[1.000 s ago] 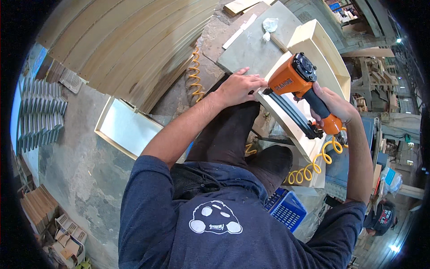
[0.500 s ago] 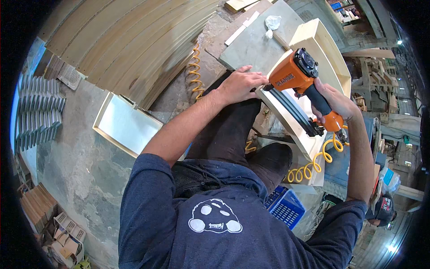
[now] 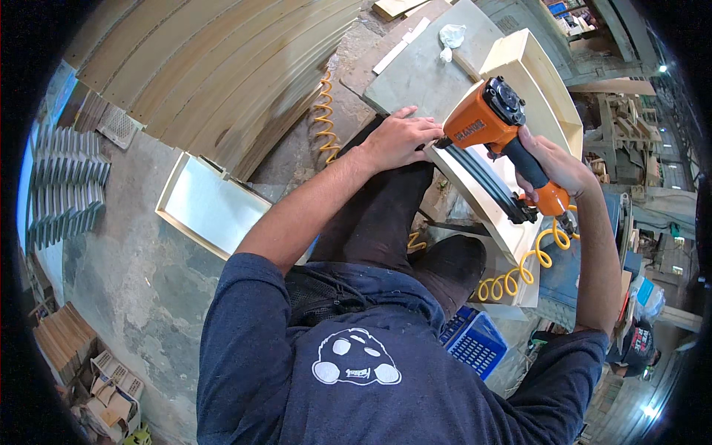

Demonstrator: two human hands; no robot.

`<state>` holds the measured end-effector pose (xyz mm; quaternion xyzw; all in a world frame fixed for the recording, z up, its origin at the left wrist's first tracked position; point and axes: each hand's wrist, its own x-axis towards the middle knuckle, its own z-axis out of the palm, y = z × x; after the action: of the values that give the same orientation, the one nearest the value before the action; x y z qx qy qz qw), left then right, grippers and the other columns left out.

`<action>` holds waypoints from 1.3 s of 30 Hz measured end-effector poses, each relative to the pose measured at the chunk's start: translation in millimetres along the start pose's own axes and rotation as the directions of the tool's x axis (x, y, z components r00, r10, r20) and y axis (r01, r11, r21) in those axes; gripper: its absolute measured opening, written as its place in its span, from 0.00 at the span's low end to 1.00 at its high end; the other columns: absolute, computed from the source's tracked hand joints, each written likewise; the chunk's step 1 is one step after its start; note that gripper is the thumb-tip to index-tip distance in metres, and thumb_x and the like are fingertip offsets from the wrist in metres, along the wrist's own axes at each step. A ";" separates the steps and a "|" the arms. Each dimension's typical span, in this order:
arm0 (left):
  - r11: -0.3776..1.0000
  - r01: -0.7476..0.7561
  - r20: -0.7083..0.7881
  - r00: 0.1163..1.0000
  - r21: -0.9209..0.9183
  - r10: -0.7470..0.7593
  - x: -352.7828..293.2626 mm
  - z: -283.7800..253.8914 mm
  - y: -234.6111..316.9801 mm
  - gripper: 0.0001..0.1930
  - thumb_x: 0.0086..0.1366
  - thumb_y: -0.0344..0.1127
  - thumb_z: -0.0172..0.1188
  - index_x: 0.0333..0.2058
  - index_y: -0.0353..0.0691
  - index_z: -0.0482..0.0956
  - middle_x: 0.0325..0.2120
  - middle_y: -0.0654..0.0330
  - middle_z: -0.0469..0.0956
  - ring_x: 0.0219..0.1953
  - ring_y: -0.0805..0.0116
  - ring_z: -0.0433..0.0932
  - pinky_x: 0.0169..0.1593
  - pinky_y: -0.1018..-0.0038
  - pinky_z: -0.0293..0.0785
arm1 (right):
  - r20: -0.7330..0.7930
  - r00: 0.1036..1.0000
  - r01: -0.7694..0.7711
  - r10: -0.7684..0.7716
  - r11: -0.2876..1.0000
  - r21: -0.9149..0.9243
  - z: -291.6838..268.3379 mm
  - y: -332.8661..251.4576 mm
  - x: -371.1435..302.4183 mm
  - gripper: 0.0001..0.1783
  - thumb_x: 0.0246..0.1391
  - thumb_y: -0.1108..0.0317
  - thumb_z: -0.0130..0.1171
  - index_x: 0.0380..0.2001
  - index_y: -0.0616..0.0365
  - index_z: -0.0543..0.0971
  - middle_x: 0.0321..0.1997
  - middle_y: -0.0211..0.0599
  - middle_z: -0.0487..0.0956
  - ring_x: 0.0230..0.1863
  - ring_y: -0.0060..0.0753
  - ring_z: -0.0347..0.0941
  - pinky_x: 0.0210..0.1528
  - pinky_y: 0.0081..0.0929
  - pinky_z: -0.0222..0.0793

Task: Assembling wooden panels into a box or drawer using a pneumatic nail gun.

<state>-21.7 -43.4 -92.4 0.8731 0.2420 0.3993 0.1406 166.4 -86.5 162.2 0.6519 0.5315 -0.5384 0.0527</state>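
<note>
My right hand (image 3: 556, 167) is wrapped round the black grip of an orange nail gun (image 3: 478, 124). The gun's nose rests at the near-left corner of a pale wooden drawer box (image 3: 483, 211), and its long dark magazine lies along the box's side. From the gun's rear end hangs a coiled yellow air hose (image 3: 543, 257). At that same corner, close beside the nose, my left hand (image 3: 400, 139) grips the wood with its fingertips; its thumb side is partly hidden. My black-trousered legs are below the box.
Behind stands another pale wooden box (image 3: 540, 67), beside a grey board (image 3: 404, 85) with a crumpled plastic bag (image 3: 452, 37). Tall stacked panels (image 3: 215, 67) rise at the left. A white-bottomed drawer (image 3: 211, 204) lies on the floor. A blue crate (image 3: 478, 345) sits below; another person (image 3: 636, 348) is far right.
Almost nothing differs. The nail gun's body has tilted very slightly, with its nose still at the corner; both hands keep their places.
</note>
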 end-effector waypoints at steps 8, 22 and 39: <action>1.000 -0.007 -0.003 1.000 -0.027 0.007 3.4 1.1 -0.6 0.22 0.50 0.35 0.66 0.45 0.46 0.73 0.47 0.62 0.76 0.52 0.66 0.74 0.60 0.58 0.63 | -0.007 1.000 0.012 -0.013 0.993 -0.114 5.2 -14.3 -4.2 0.40 0.59 0.32 0.32 0.41 0.61 0.73 0.13 0.27 0.70 0.12 0.19 0.68 0.17 0.18 0.68; 0.994 0.045 0.051 0.998 -0.095 -0.040 6.5 -8.1 6.1 0.29 0.49 0.35 0.67 0.53 0.51 0.71 0.50 0.61 0.74 0.52 0.63 0.73 0.60 0.58 0.63 | -0.059 0.997 -0.043 0.050 0.992 0.122 -14.4 71.7 -68.2 0.39 0.58 0.32 0.37 0.29 0.63 0.72 0.13 0.33 0.72 0.13 0.23 0.70 0.17 0.20 0.69; 0.914 -0.385 0.312 0.891 0.128 0.331 40.8 54.1 111.5 0.24 0.58 0.36 0.56 0.55 0.48 0.68 0.59 0.62 0.64 0.63 0.65 0.60 0.66 0.59 0.53 | -0.060 0.998 0.009 0.006 0.971 0.240 -13.7 164.3 -108.1 0.38 0.58 0.32 0.38 0.20 0.59 0.71 0.15 0.31 0.73 0.14 0.22 0.71 0.17 0.19 0.69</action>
<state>77.3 -118.4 -52.5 0.9600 0.0900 0.2646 0.0153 314.1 -217.1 167.0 0.6689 0.4643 -0.5789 -0.0427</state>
